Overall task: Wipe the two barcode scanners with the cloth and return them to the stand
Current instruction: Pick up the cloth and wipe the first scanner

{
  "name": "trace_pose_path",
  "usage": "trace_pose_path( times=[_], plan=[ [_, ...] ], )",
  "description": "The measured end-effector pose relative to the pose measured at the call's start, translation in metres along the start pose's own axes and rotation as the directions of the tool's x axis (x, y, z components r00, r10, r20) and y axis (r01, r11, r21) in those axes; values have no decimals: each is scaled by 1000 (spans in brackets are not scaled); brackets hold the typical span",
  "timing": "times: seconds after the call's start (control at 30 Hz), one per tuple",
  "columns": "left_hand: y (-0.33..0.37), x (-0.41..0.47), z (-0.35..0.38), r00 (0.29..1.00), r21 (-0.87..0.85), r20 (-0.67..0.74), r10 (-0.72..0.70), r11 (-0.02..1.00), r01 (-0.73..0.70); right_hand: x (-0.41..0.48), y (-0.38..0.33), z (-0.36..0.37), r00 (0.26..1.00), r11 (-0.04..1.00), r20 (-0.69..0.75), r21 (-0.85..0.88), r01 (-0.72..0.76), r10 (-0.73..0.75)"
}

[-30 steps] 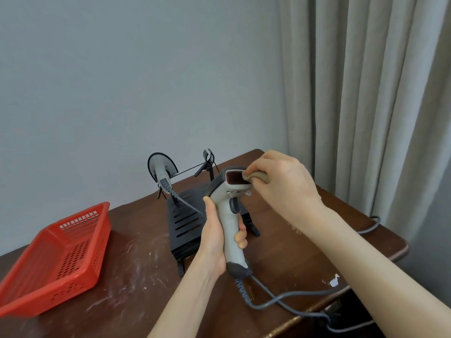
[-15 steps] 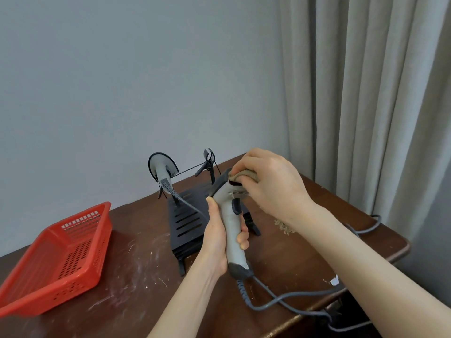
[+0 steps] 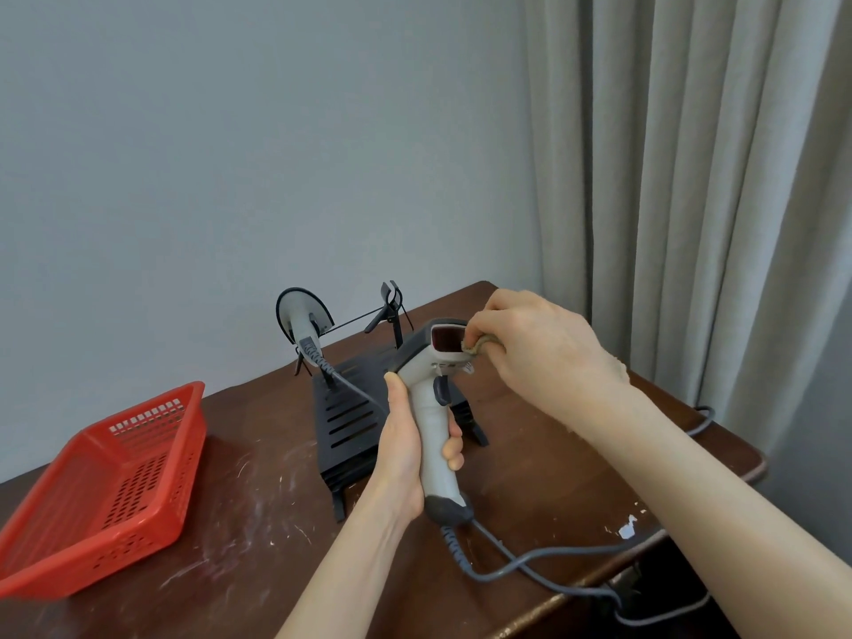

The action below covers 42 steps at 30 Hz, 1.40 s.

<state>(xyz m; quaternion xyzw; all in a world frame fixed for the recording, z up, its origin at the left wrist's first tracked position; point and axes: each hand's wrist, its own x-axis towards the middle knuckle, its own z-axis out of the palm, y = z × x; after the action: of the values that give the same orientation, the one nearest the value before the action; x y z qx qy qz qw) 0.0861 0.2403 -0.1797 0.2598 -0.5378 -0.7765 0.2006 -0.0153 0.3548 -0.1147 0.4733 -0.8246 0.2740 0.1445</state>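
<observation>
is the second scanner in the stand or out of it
In the stand: the second scanner rests head-up in its cradle at the back.

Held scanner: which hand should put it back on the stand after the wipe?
Left. The left hand grips the scanner by its handle, just in front of the stand. The right hand is occupied pinching the cloth at the scan window.

Place: we see a plain home room.
Signs: scuffed wooden table, bare grey wall, long beige curtain.
</observation>
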Motion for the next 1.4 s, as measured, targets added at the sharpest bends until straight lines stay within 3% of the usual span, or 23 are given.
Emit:
trace_pose_path(
  times=[0.07,0.13,0.2,0.27,0.4,0.53,0.67,0.8,0.93,1.07,1.13,1.2,1.27,1.4],
  plan=[
    [1,0,1,1000,31,1,10,999,-10,1,3,-2,998,997,-3,-15,-69,69],
    [2,0,3,1000,37,1,26,999,-26,-1,2,0,988,994,-113,49,-101,106],
    [2,1,5,999,27,3,36,999,-36,-2,-5,3,974,984,-221,178,-16,56],
    [2,1,5,999,-14,0,48,999,-48,-3,-6,6,979,976,-205,218,31,14],
    [0,1,3,998,11,-10,58,998,-58,-3,0,8,981,985,-145,135,-108,128],
    [-1,1,6,998,-21,-17,59,998,-59,-5,-10,13,965,941,-241,337,-12,99],
    [-4,1,4,999,0,-25,43,999,-43,-3,-1,14,969,970,-166,194,-148,181],
    [-5,2,6,999,-10,-10,45,999,-45,-4,-12,13,965,931,-237,365,-14,108],
    [-6,2,4,999,-17,-11,36,999,-36,-1,-2,12,965,967,-167,189,-171,203],
    [-7,3,4,1000,-47,3,27,999,-26,-3,-13,11,960,924,-250,382,-19,123],
    [-8,5,2,1000,-52,9,17,998,-16,-2,-10,12,974,951,-181,299,-76,135],
    [-9,4,-1,1000,-52,14,9,999,-9,0,4,9,963,967,-126,115,-226,240],
    [-7,4,-3,999,-141,38,19,990,-13,-1,16,7,933,949,-178,88,-301,313],
    [-5,3,-3,995,-301,97,20,954,10,-6,18,10,920,947,-252,193,-256,300]
  ],
)
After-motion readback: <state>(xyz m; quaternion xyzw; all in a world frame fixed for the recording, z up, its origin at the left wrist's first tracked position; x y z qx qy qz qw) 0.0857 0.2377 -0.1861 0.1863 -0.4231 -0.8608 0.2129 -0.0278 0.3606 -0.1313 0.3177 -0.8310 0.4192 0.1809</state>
